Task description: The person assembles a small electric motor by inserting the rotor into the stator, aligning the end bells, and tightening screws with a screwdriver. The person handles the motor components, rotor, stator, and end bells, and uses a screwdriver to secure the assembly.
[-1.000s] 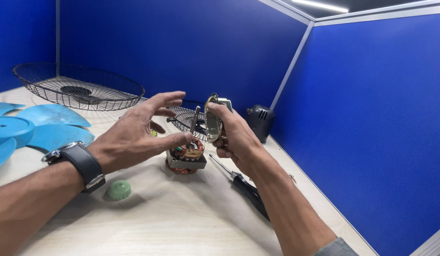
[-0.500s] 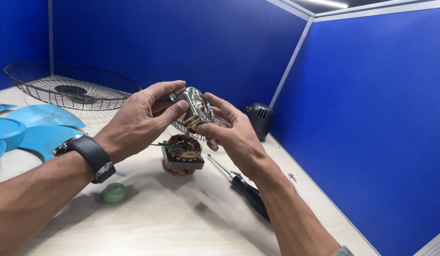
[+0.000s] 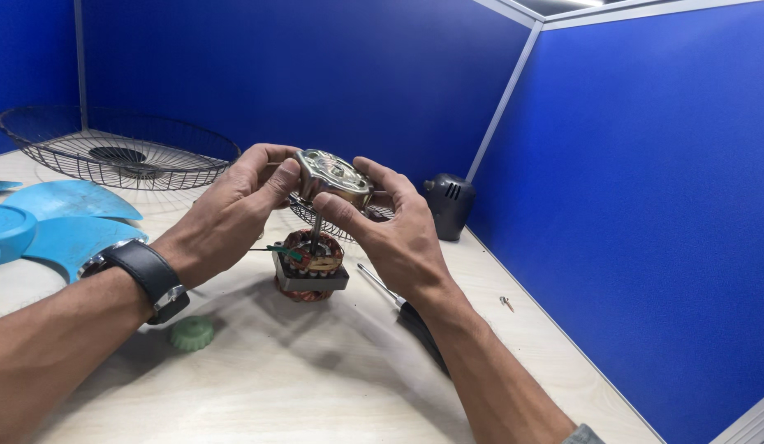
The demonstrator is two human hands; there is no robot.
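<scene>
Both hands hold a round metal motor cover (image 3: 333,176) with a shaft pointing down. My left hand (image 3: 234,210), with a black watch on its wrist, grips the cover's left side. On the cover's right side my right hand (image 3: 390,226) grips with thumb and fingers. The shaft reaches down into a motor stator (image 3: 310,265) with copper windings, standing on the pale wooden table (image 3: 300,378) directly below the cover.
A black-handled screwdriver (image 3: 402,308) lies right of the stator. A green cap (image 3: 191,333) sits near my left forearm. Blue fan blades (image 3: 45,222) lie at left, a wire fan guard (image 3: 119,152) behind them, a black motor housing (image 3: 448,204) at the back right, a small screw (image 3: 506,303) near the wall.
My left hand closed onto the cover, which my right hand held alone. Both hands then brought it down and level over the stator, with the shaft entering it.
</scene>
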